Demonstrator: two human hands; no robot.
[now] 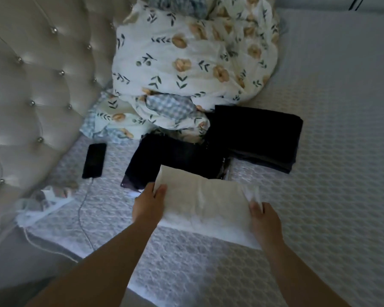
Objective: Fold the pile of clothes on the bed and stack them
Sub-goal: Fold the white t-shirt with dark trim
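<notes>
Dim, cool-toned frame; soft glare on tufted headboard (38,69), dark clothes (257,134) lose detail, overall motion blur, wide-angle bending at edges.

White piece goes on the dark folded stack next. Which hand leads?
Right, probably. The right hand grips the white garment at the end nearer the dark folded stack. The left hand holds the far end, by the looser dark garment.

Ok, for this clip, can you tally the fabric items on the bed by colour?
White or cream: 1, the folded cloth gripped by the left hand and the right hand.
Dark: 2, the folded stack and the dark garment.
Floral print: 1, the bedding heap.
Total: 4. The crumpled bits by the headboard are too unclear to count.
</notes>
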